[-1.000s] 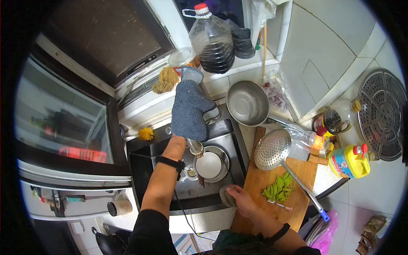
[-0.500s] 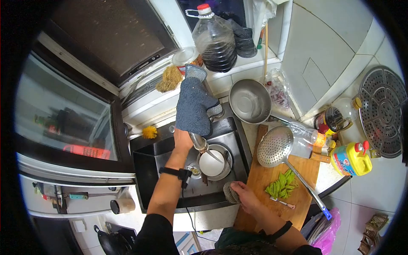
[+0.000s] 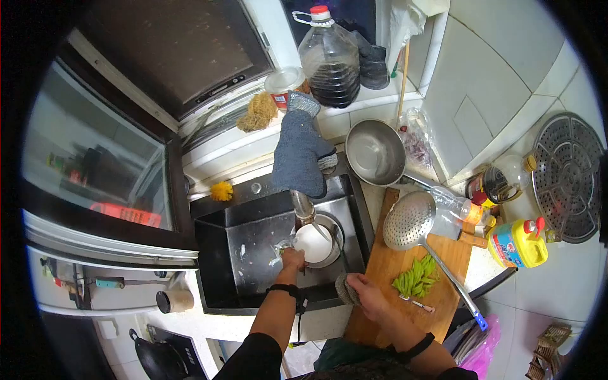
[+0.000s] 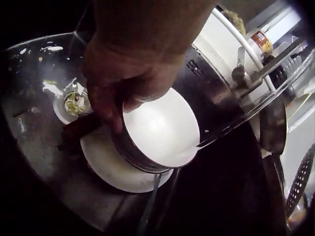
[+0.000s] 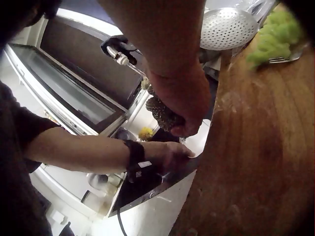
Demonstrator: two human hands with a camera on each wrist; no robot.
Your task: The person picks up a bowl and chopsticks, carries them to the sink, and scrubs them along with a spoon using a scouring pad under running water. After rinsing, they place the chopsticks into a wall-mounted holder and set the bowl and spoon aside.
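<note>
Grey-brown mesh makes up the scrubber [image 3: 344, 290] that I have pinched in my right hand [image 3: 370, 297], fingers curled closed on it, over the sink's near edge and beside the wooden board [image 3: 370, 320]. Green vegetable pieces [image 3: 415, 277] and a perforated skimmer [image 3: 410, 220] lie on that board. Further in, my left hand [image 3: 292, 259] grips the rim of the white bowl [image 3: 313, 244], thumb and fingers closed on it, in the dark sink [image 3: 240, 237]. Beyond, a grey mitt [image 3: 297, 155] drapes over the faucet [image 3: 303, 206], with a metal pan [image 3: 373, 152] to its right.
</note>
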